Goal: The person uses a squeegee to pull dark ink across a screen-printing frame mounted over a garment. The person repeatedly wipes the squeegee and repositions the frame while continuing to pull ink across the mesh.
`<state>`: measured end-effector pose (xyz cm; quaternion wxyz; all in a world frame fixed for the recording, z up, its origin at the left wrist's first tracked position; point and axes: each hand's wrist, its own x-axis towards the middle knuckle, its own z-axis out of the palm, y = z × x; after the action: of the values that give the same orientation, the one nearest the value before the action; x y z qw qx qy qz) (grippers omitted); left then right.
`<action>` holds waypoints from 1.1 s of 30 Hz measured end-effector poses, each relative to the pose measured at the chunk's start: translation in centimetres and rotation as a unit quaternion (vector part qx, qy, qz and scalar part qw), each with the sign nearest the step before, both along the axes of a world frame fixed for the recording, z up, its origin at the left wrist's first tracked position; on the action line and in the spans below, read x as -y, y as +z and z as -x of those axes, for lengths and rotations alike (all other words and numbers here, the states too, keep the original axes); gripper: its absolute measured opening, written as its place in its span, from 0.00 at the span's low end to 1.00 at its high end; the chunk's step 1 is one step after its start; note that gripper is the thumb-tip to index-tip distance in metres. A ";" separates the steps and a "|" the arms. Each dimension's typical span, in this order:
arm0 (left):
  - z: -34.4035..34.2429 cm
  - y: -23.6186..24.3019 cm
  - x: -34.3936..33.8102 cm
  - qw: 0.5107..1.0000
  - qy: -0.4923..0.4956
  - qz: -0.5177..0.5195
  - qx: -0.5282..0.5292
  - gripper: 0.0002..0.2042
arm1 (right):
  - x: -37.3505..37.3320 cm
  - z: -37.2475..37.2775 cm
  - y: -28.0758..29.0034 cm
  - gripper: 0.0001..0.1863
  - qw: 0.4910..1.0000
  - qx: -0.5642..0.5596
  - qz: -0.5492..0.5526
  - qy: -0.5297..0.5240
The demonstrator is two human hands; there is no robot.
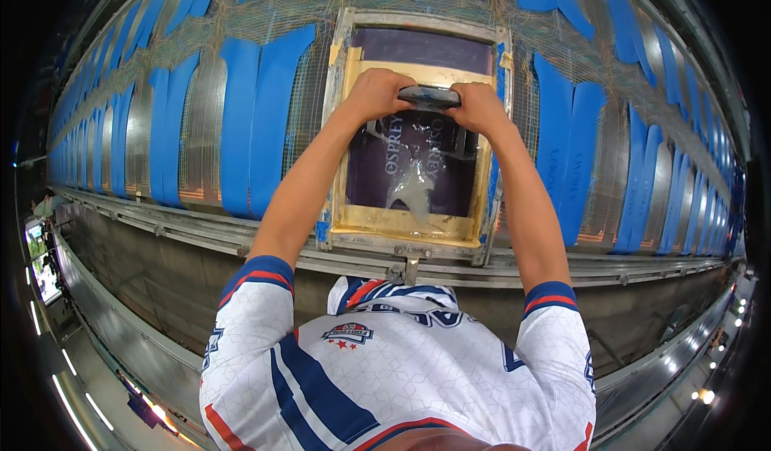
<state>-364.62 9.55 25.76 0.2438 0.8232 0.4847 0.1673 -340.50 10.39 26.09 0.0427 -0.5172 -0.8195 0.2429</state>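
Observation:
Both my arms reach forward over a framed printing screen lying on a long table. My left hand and my right hand grip the two ends of a dark squeegee held across the upper part of the dark purple mesh. White ink is smeared down the mesh below the squeegee, over pale lettering. Tan tape edges the inside of the metal frame.
Rows of blue fabric pieces lie side by side along the table to the left and right of the screen. A metal rail runs along the table's near edge. Lamps and a floor aisle show below.

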 end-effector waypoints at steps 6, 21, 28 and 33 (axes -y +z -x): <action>0.2 -0.3 13.7 0.999 -0.026 -0.042 0.014 0.14 | 13.7 -0.8 -0.4 0.14 0.997 -0.040 -0.050 0.048; -0.6 0.7 -2.7 0.998 -0.029 -0.051 -0.001 0.10 | -3.1 -1.2 -0.2 0.11 0.999 0.001 -0.034 0.025; -0.7 0.1 2.7 0.997 -0.020 -0.063 0.030 0.10 | 2.6 -1.1 -0.1 0.11 0.998 -0.008 -0.050 0.032; -0.5 -0.2 17.4 0.999 -0.036 -0.031 -0.007 0.18 | 17.0 -1.7 -0.6 0.20 0.997 -0.013 0.006 0.070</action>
<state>-364.08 -7.82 25.53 0.2212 0.8482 0.4511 0.1678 -338.79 -6.59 25.53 0.0332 -0.4559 -0.8516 0.2565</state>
